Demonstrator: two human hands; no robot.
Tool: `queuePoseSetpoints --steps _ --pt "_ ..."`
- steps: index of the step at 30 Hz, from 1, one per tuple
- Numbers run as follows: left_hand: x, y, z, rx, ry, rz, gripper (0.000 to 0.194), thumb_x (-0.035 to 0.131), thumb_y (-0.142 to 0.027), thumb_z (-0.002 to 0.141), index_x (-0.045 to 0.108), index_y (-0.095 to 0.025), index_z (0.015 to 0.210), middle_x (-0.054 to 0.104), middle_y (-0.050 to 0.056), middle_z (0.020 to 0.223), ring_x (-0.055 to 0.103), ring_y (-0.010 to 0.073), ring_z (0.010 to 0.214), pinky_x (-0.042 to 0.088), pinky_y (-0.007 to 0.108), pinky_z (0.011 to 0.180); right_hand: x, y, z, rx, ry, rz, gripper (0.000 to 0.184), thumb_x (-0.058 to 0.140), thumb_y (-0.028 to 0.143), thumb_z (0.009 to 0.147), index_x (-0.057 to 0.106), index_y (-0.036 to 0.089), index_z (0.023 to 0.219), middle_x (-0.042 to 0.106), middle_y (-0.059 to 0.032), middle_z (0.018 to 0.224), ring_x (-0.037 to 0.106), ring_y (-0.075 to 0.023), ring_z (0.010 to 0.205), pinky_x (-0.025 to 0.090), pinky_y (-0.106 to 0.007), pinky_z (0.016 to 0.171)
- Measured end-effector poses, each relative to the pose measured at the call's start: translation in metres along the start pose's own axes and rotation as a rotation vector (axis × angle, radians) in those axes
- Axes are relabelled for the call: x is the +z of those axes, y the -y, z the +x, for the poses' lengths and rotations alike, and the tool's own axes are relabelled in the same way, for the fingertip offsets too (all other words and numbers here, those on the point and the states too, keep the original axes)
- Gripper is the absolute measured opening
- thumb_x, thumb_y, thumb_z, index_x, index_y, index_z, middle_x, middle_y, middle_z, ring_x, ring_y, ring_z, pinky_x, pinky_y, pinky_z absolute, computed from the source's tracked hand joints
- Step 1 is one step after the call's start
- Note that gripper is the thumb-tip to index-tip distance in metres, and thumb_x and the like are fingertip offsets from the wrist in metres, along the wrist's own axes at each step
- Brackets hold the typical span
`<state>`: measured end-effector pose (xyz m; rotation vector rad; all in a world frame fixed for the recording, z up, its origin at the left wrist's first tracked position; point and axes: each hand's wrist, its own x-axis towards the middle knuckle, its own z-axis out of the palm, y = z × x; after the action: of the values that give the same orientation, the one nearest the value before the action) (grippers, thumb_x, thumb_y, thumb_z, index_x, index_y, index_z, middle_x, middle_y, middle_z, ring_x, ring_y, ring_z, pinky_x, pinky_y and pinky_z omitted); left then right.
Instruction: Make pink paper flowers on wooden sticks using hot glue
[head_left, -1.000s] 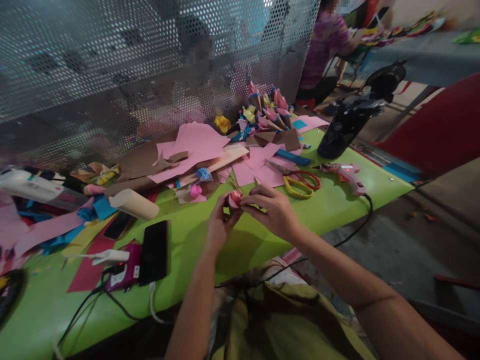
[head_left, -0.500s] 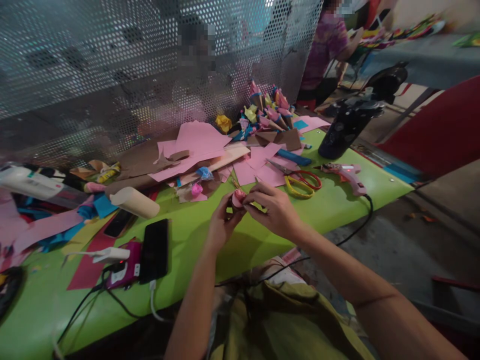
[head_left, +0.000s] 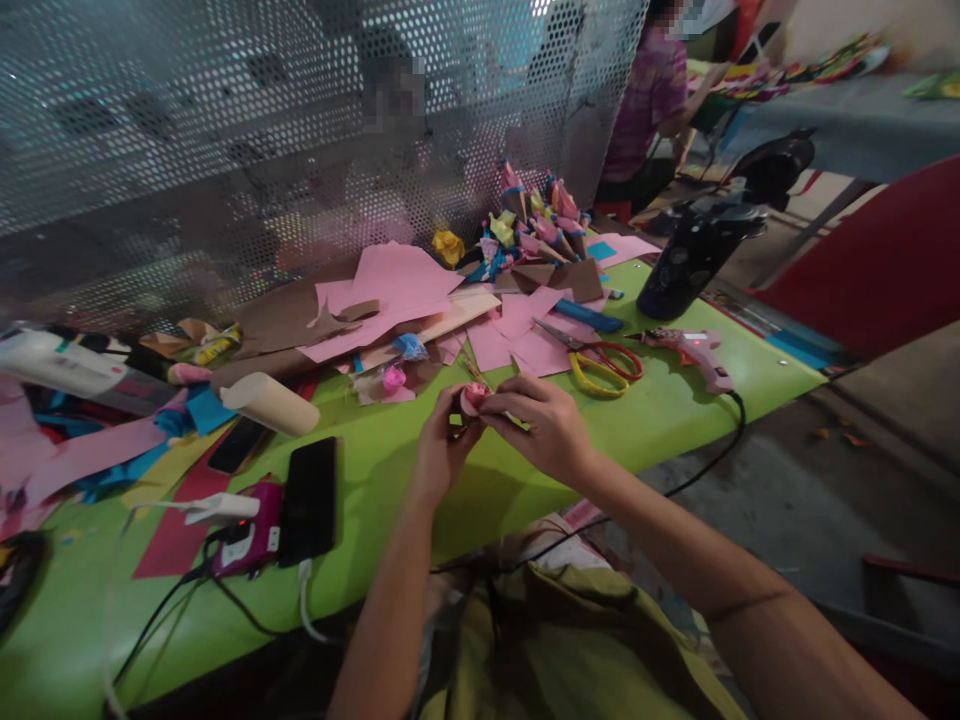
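Observation:
A small pink paper flower [head_left: 473,398] is pinched between both my hands above the green table [head_left: 660,410]. My left hand [head_left: 437,452] grips it from below and the left, fingers closed round its base. My right hand [head_left: 541,422] closes on it from the right, fingertips on the petals. Pink paper sheets [head_left: 397,285] lie just beyond my hands. Red and yellow scissors [head_left: 596,362] and a pink glue gun [head_left: 694,350] rest to the right of my right hand.
A pile of finished paper flowers [head_left: 536,225] sits at the back by a perforated metal screen [head_left: 225,130]. A black bottle [head_left: 694,255] stands at the right. Phones [head_left: 309,500], a power bank [head_left: 251,540] and cables lie at the left. Another person [head_left: 649,95] works behind.
My hands have turned the pink flower slightly between the fingers and stayed over the same spot of the table. Nothing else has moved.

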<state>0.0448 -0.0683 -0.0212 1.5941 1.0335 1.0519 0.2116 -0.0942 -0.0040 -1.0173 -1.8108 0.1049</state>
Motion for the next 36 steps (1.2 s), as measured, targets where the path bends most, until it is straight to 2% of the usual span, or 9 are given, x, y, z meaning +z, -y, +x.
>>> queuePoseSetpoints --steps 4,14,19,23,29,33,36 --pt "0.002 0.004 0.000 -0.036 -0.043 -0.047 0.038 0.072 -0.036 0.081 0.060 -0.022 0.114 0.065 0.004 0.107 0.060 0.0157 0.089 0.050 0.022 0.069 -0.008 -0.001 -0.002 -0.013 -0.073 0.020 0.016 0.060 0.022 0.095 0.075 0.024 0.096 0.068 -0.0064 0.086 0.066 -0.0172 0.079 0.053 -0.028 0.071" --pt "0.002 0.006 -0.002 -0.041 -0.003 -0.065 0.042 0.072 -0.040 0.080 0.060 -0.024 0.116 0.065 0.006 0.113 0.061 0.0183 0.095 0.051 0.025 0.073 -0.002 -0.013 -0.007 -0.101 0.028 -0.132 0.020 0.057 0.023 0.096 0.076 0.028 0.102 0.068 -0.0066 0.089 0.063 -0.0172 0.078 0.047 -0.029 0.067" --pt "0.001 -0.004 -0.006 -0.060 0.008 -0.062 0.044 0.071 -0.042 0.080 0.060 -0.026 0.120 0.064 0.005 0.120 0.061 0.0182 0.094 0.051 0.026 0.075 -0.004 -0.013 -0.004 -0.179 0.036 -0.229 0.019 0.056 0.023 0.097 0.074 0.025 0.099 0.070 -0.0062 0.088 0.064 -0.0170 0.078 0.046 -0.030 0.067" --pt "-0.001 -0.006 -0.007 -0.108 -0.004 -0.066 0.040 0.067 -0.050 0.083 0.062 -0.028 0.116 0.065 0.003 0.113 0.059 0.0168 0.086 0.051 0.027 0.073 -0.004 -0.014 -0.004 -0.179 0.011 -0.219 0.017 0.057 0.023 0.097 0.074 0.025 0.097 0.070 -0.0061 0.088 0.065 -0.0178 0.079 0.047 -0.030 0.069" --pt "0.000 -0.003 -0.006 -0.080 0.007 -0.108 0.041 0.061 -0.053 0.086 0.060 -0.027 0.118 0.064 0.004 0.115 0.059 0.0200 0.096 0.053 0.029 0.074 -0.002 -0.016 -0.005 -0.212 -0.044 -0.198 0.015 0.059 0.022 0.095 0.073 0.023 0.090 0.070 -0.0057 0.087 0.064 -0.0169 0.076 0.045 -0.030 0.068" --pt "0.000 -0.005 -0.006 -0.076 0.013 -0.047 0.044 0.065 -0.054 0.083 0.060 -0.027 0.119 0.065 0.004 0.114 0.059 0.0175 0.086 0.051 0.028 0.071 -0.003 -0.017 -0.005 -0.241 -0.055 -0.208 0.016 0.059 0.018 0.094 0.072 0.023 0.086 0.070 -0.0046 0.086 0.064 -0.0157 0.075 0.044 -0.029 0.067" --pt "0.000 -0.005 -0.006 -0.071 0.022 0.006 0.046 0.061 -0.056 0.086 0.060 -0.026 0.121 0.065 0.005 0.115 0.060 0.0173 0.086 0.050 0.027 0.069 -0.002 -0.017 -0.006 -0.276 -0.048 -0.223 0.015 0.059 0.016 0.093 0.072 0.023 0.087 0.071 -0.0038 0.086 0.064 -0.0146 0.075 0.044 -0.029 0.067"
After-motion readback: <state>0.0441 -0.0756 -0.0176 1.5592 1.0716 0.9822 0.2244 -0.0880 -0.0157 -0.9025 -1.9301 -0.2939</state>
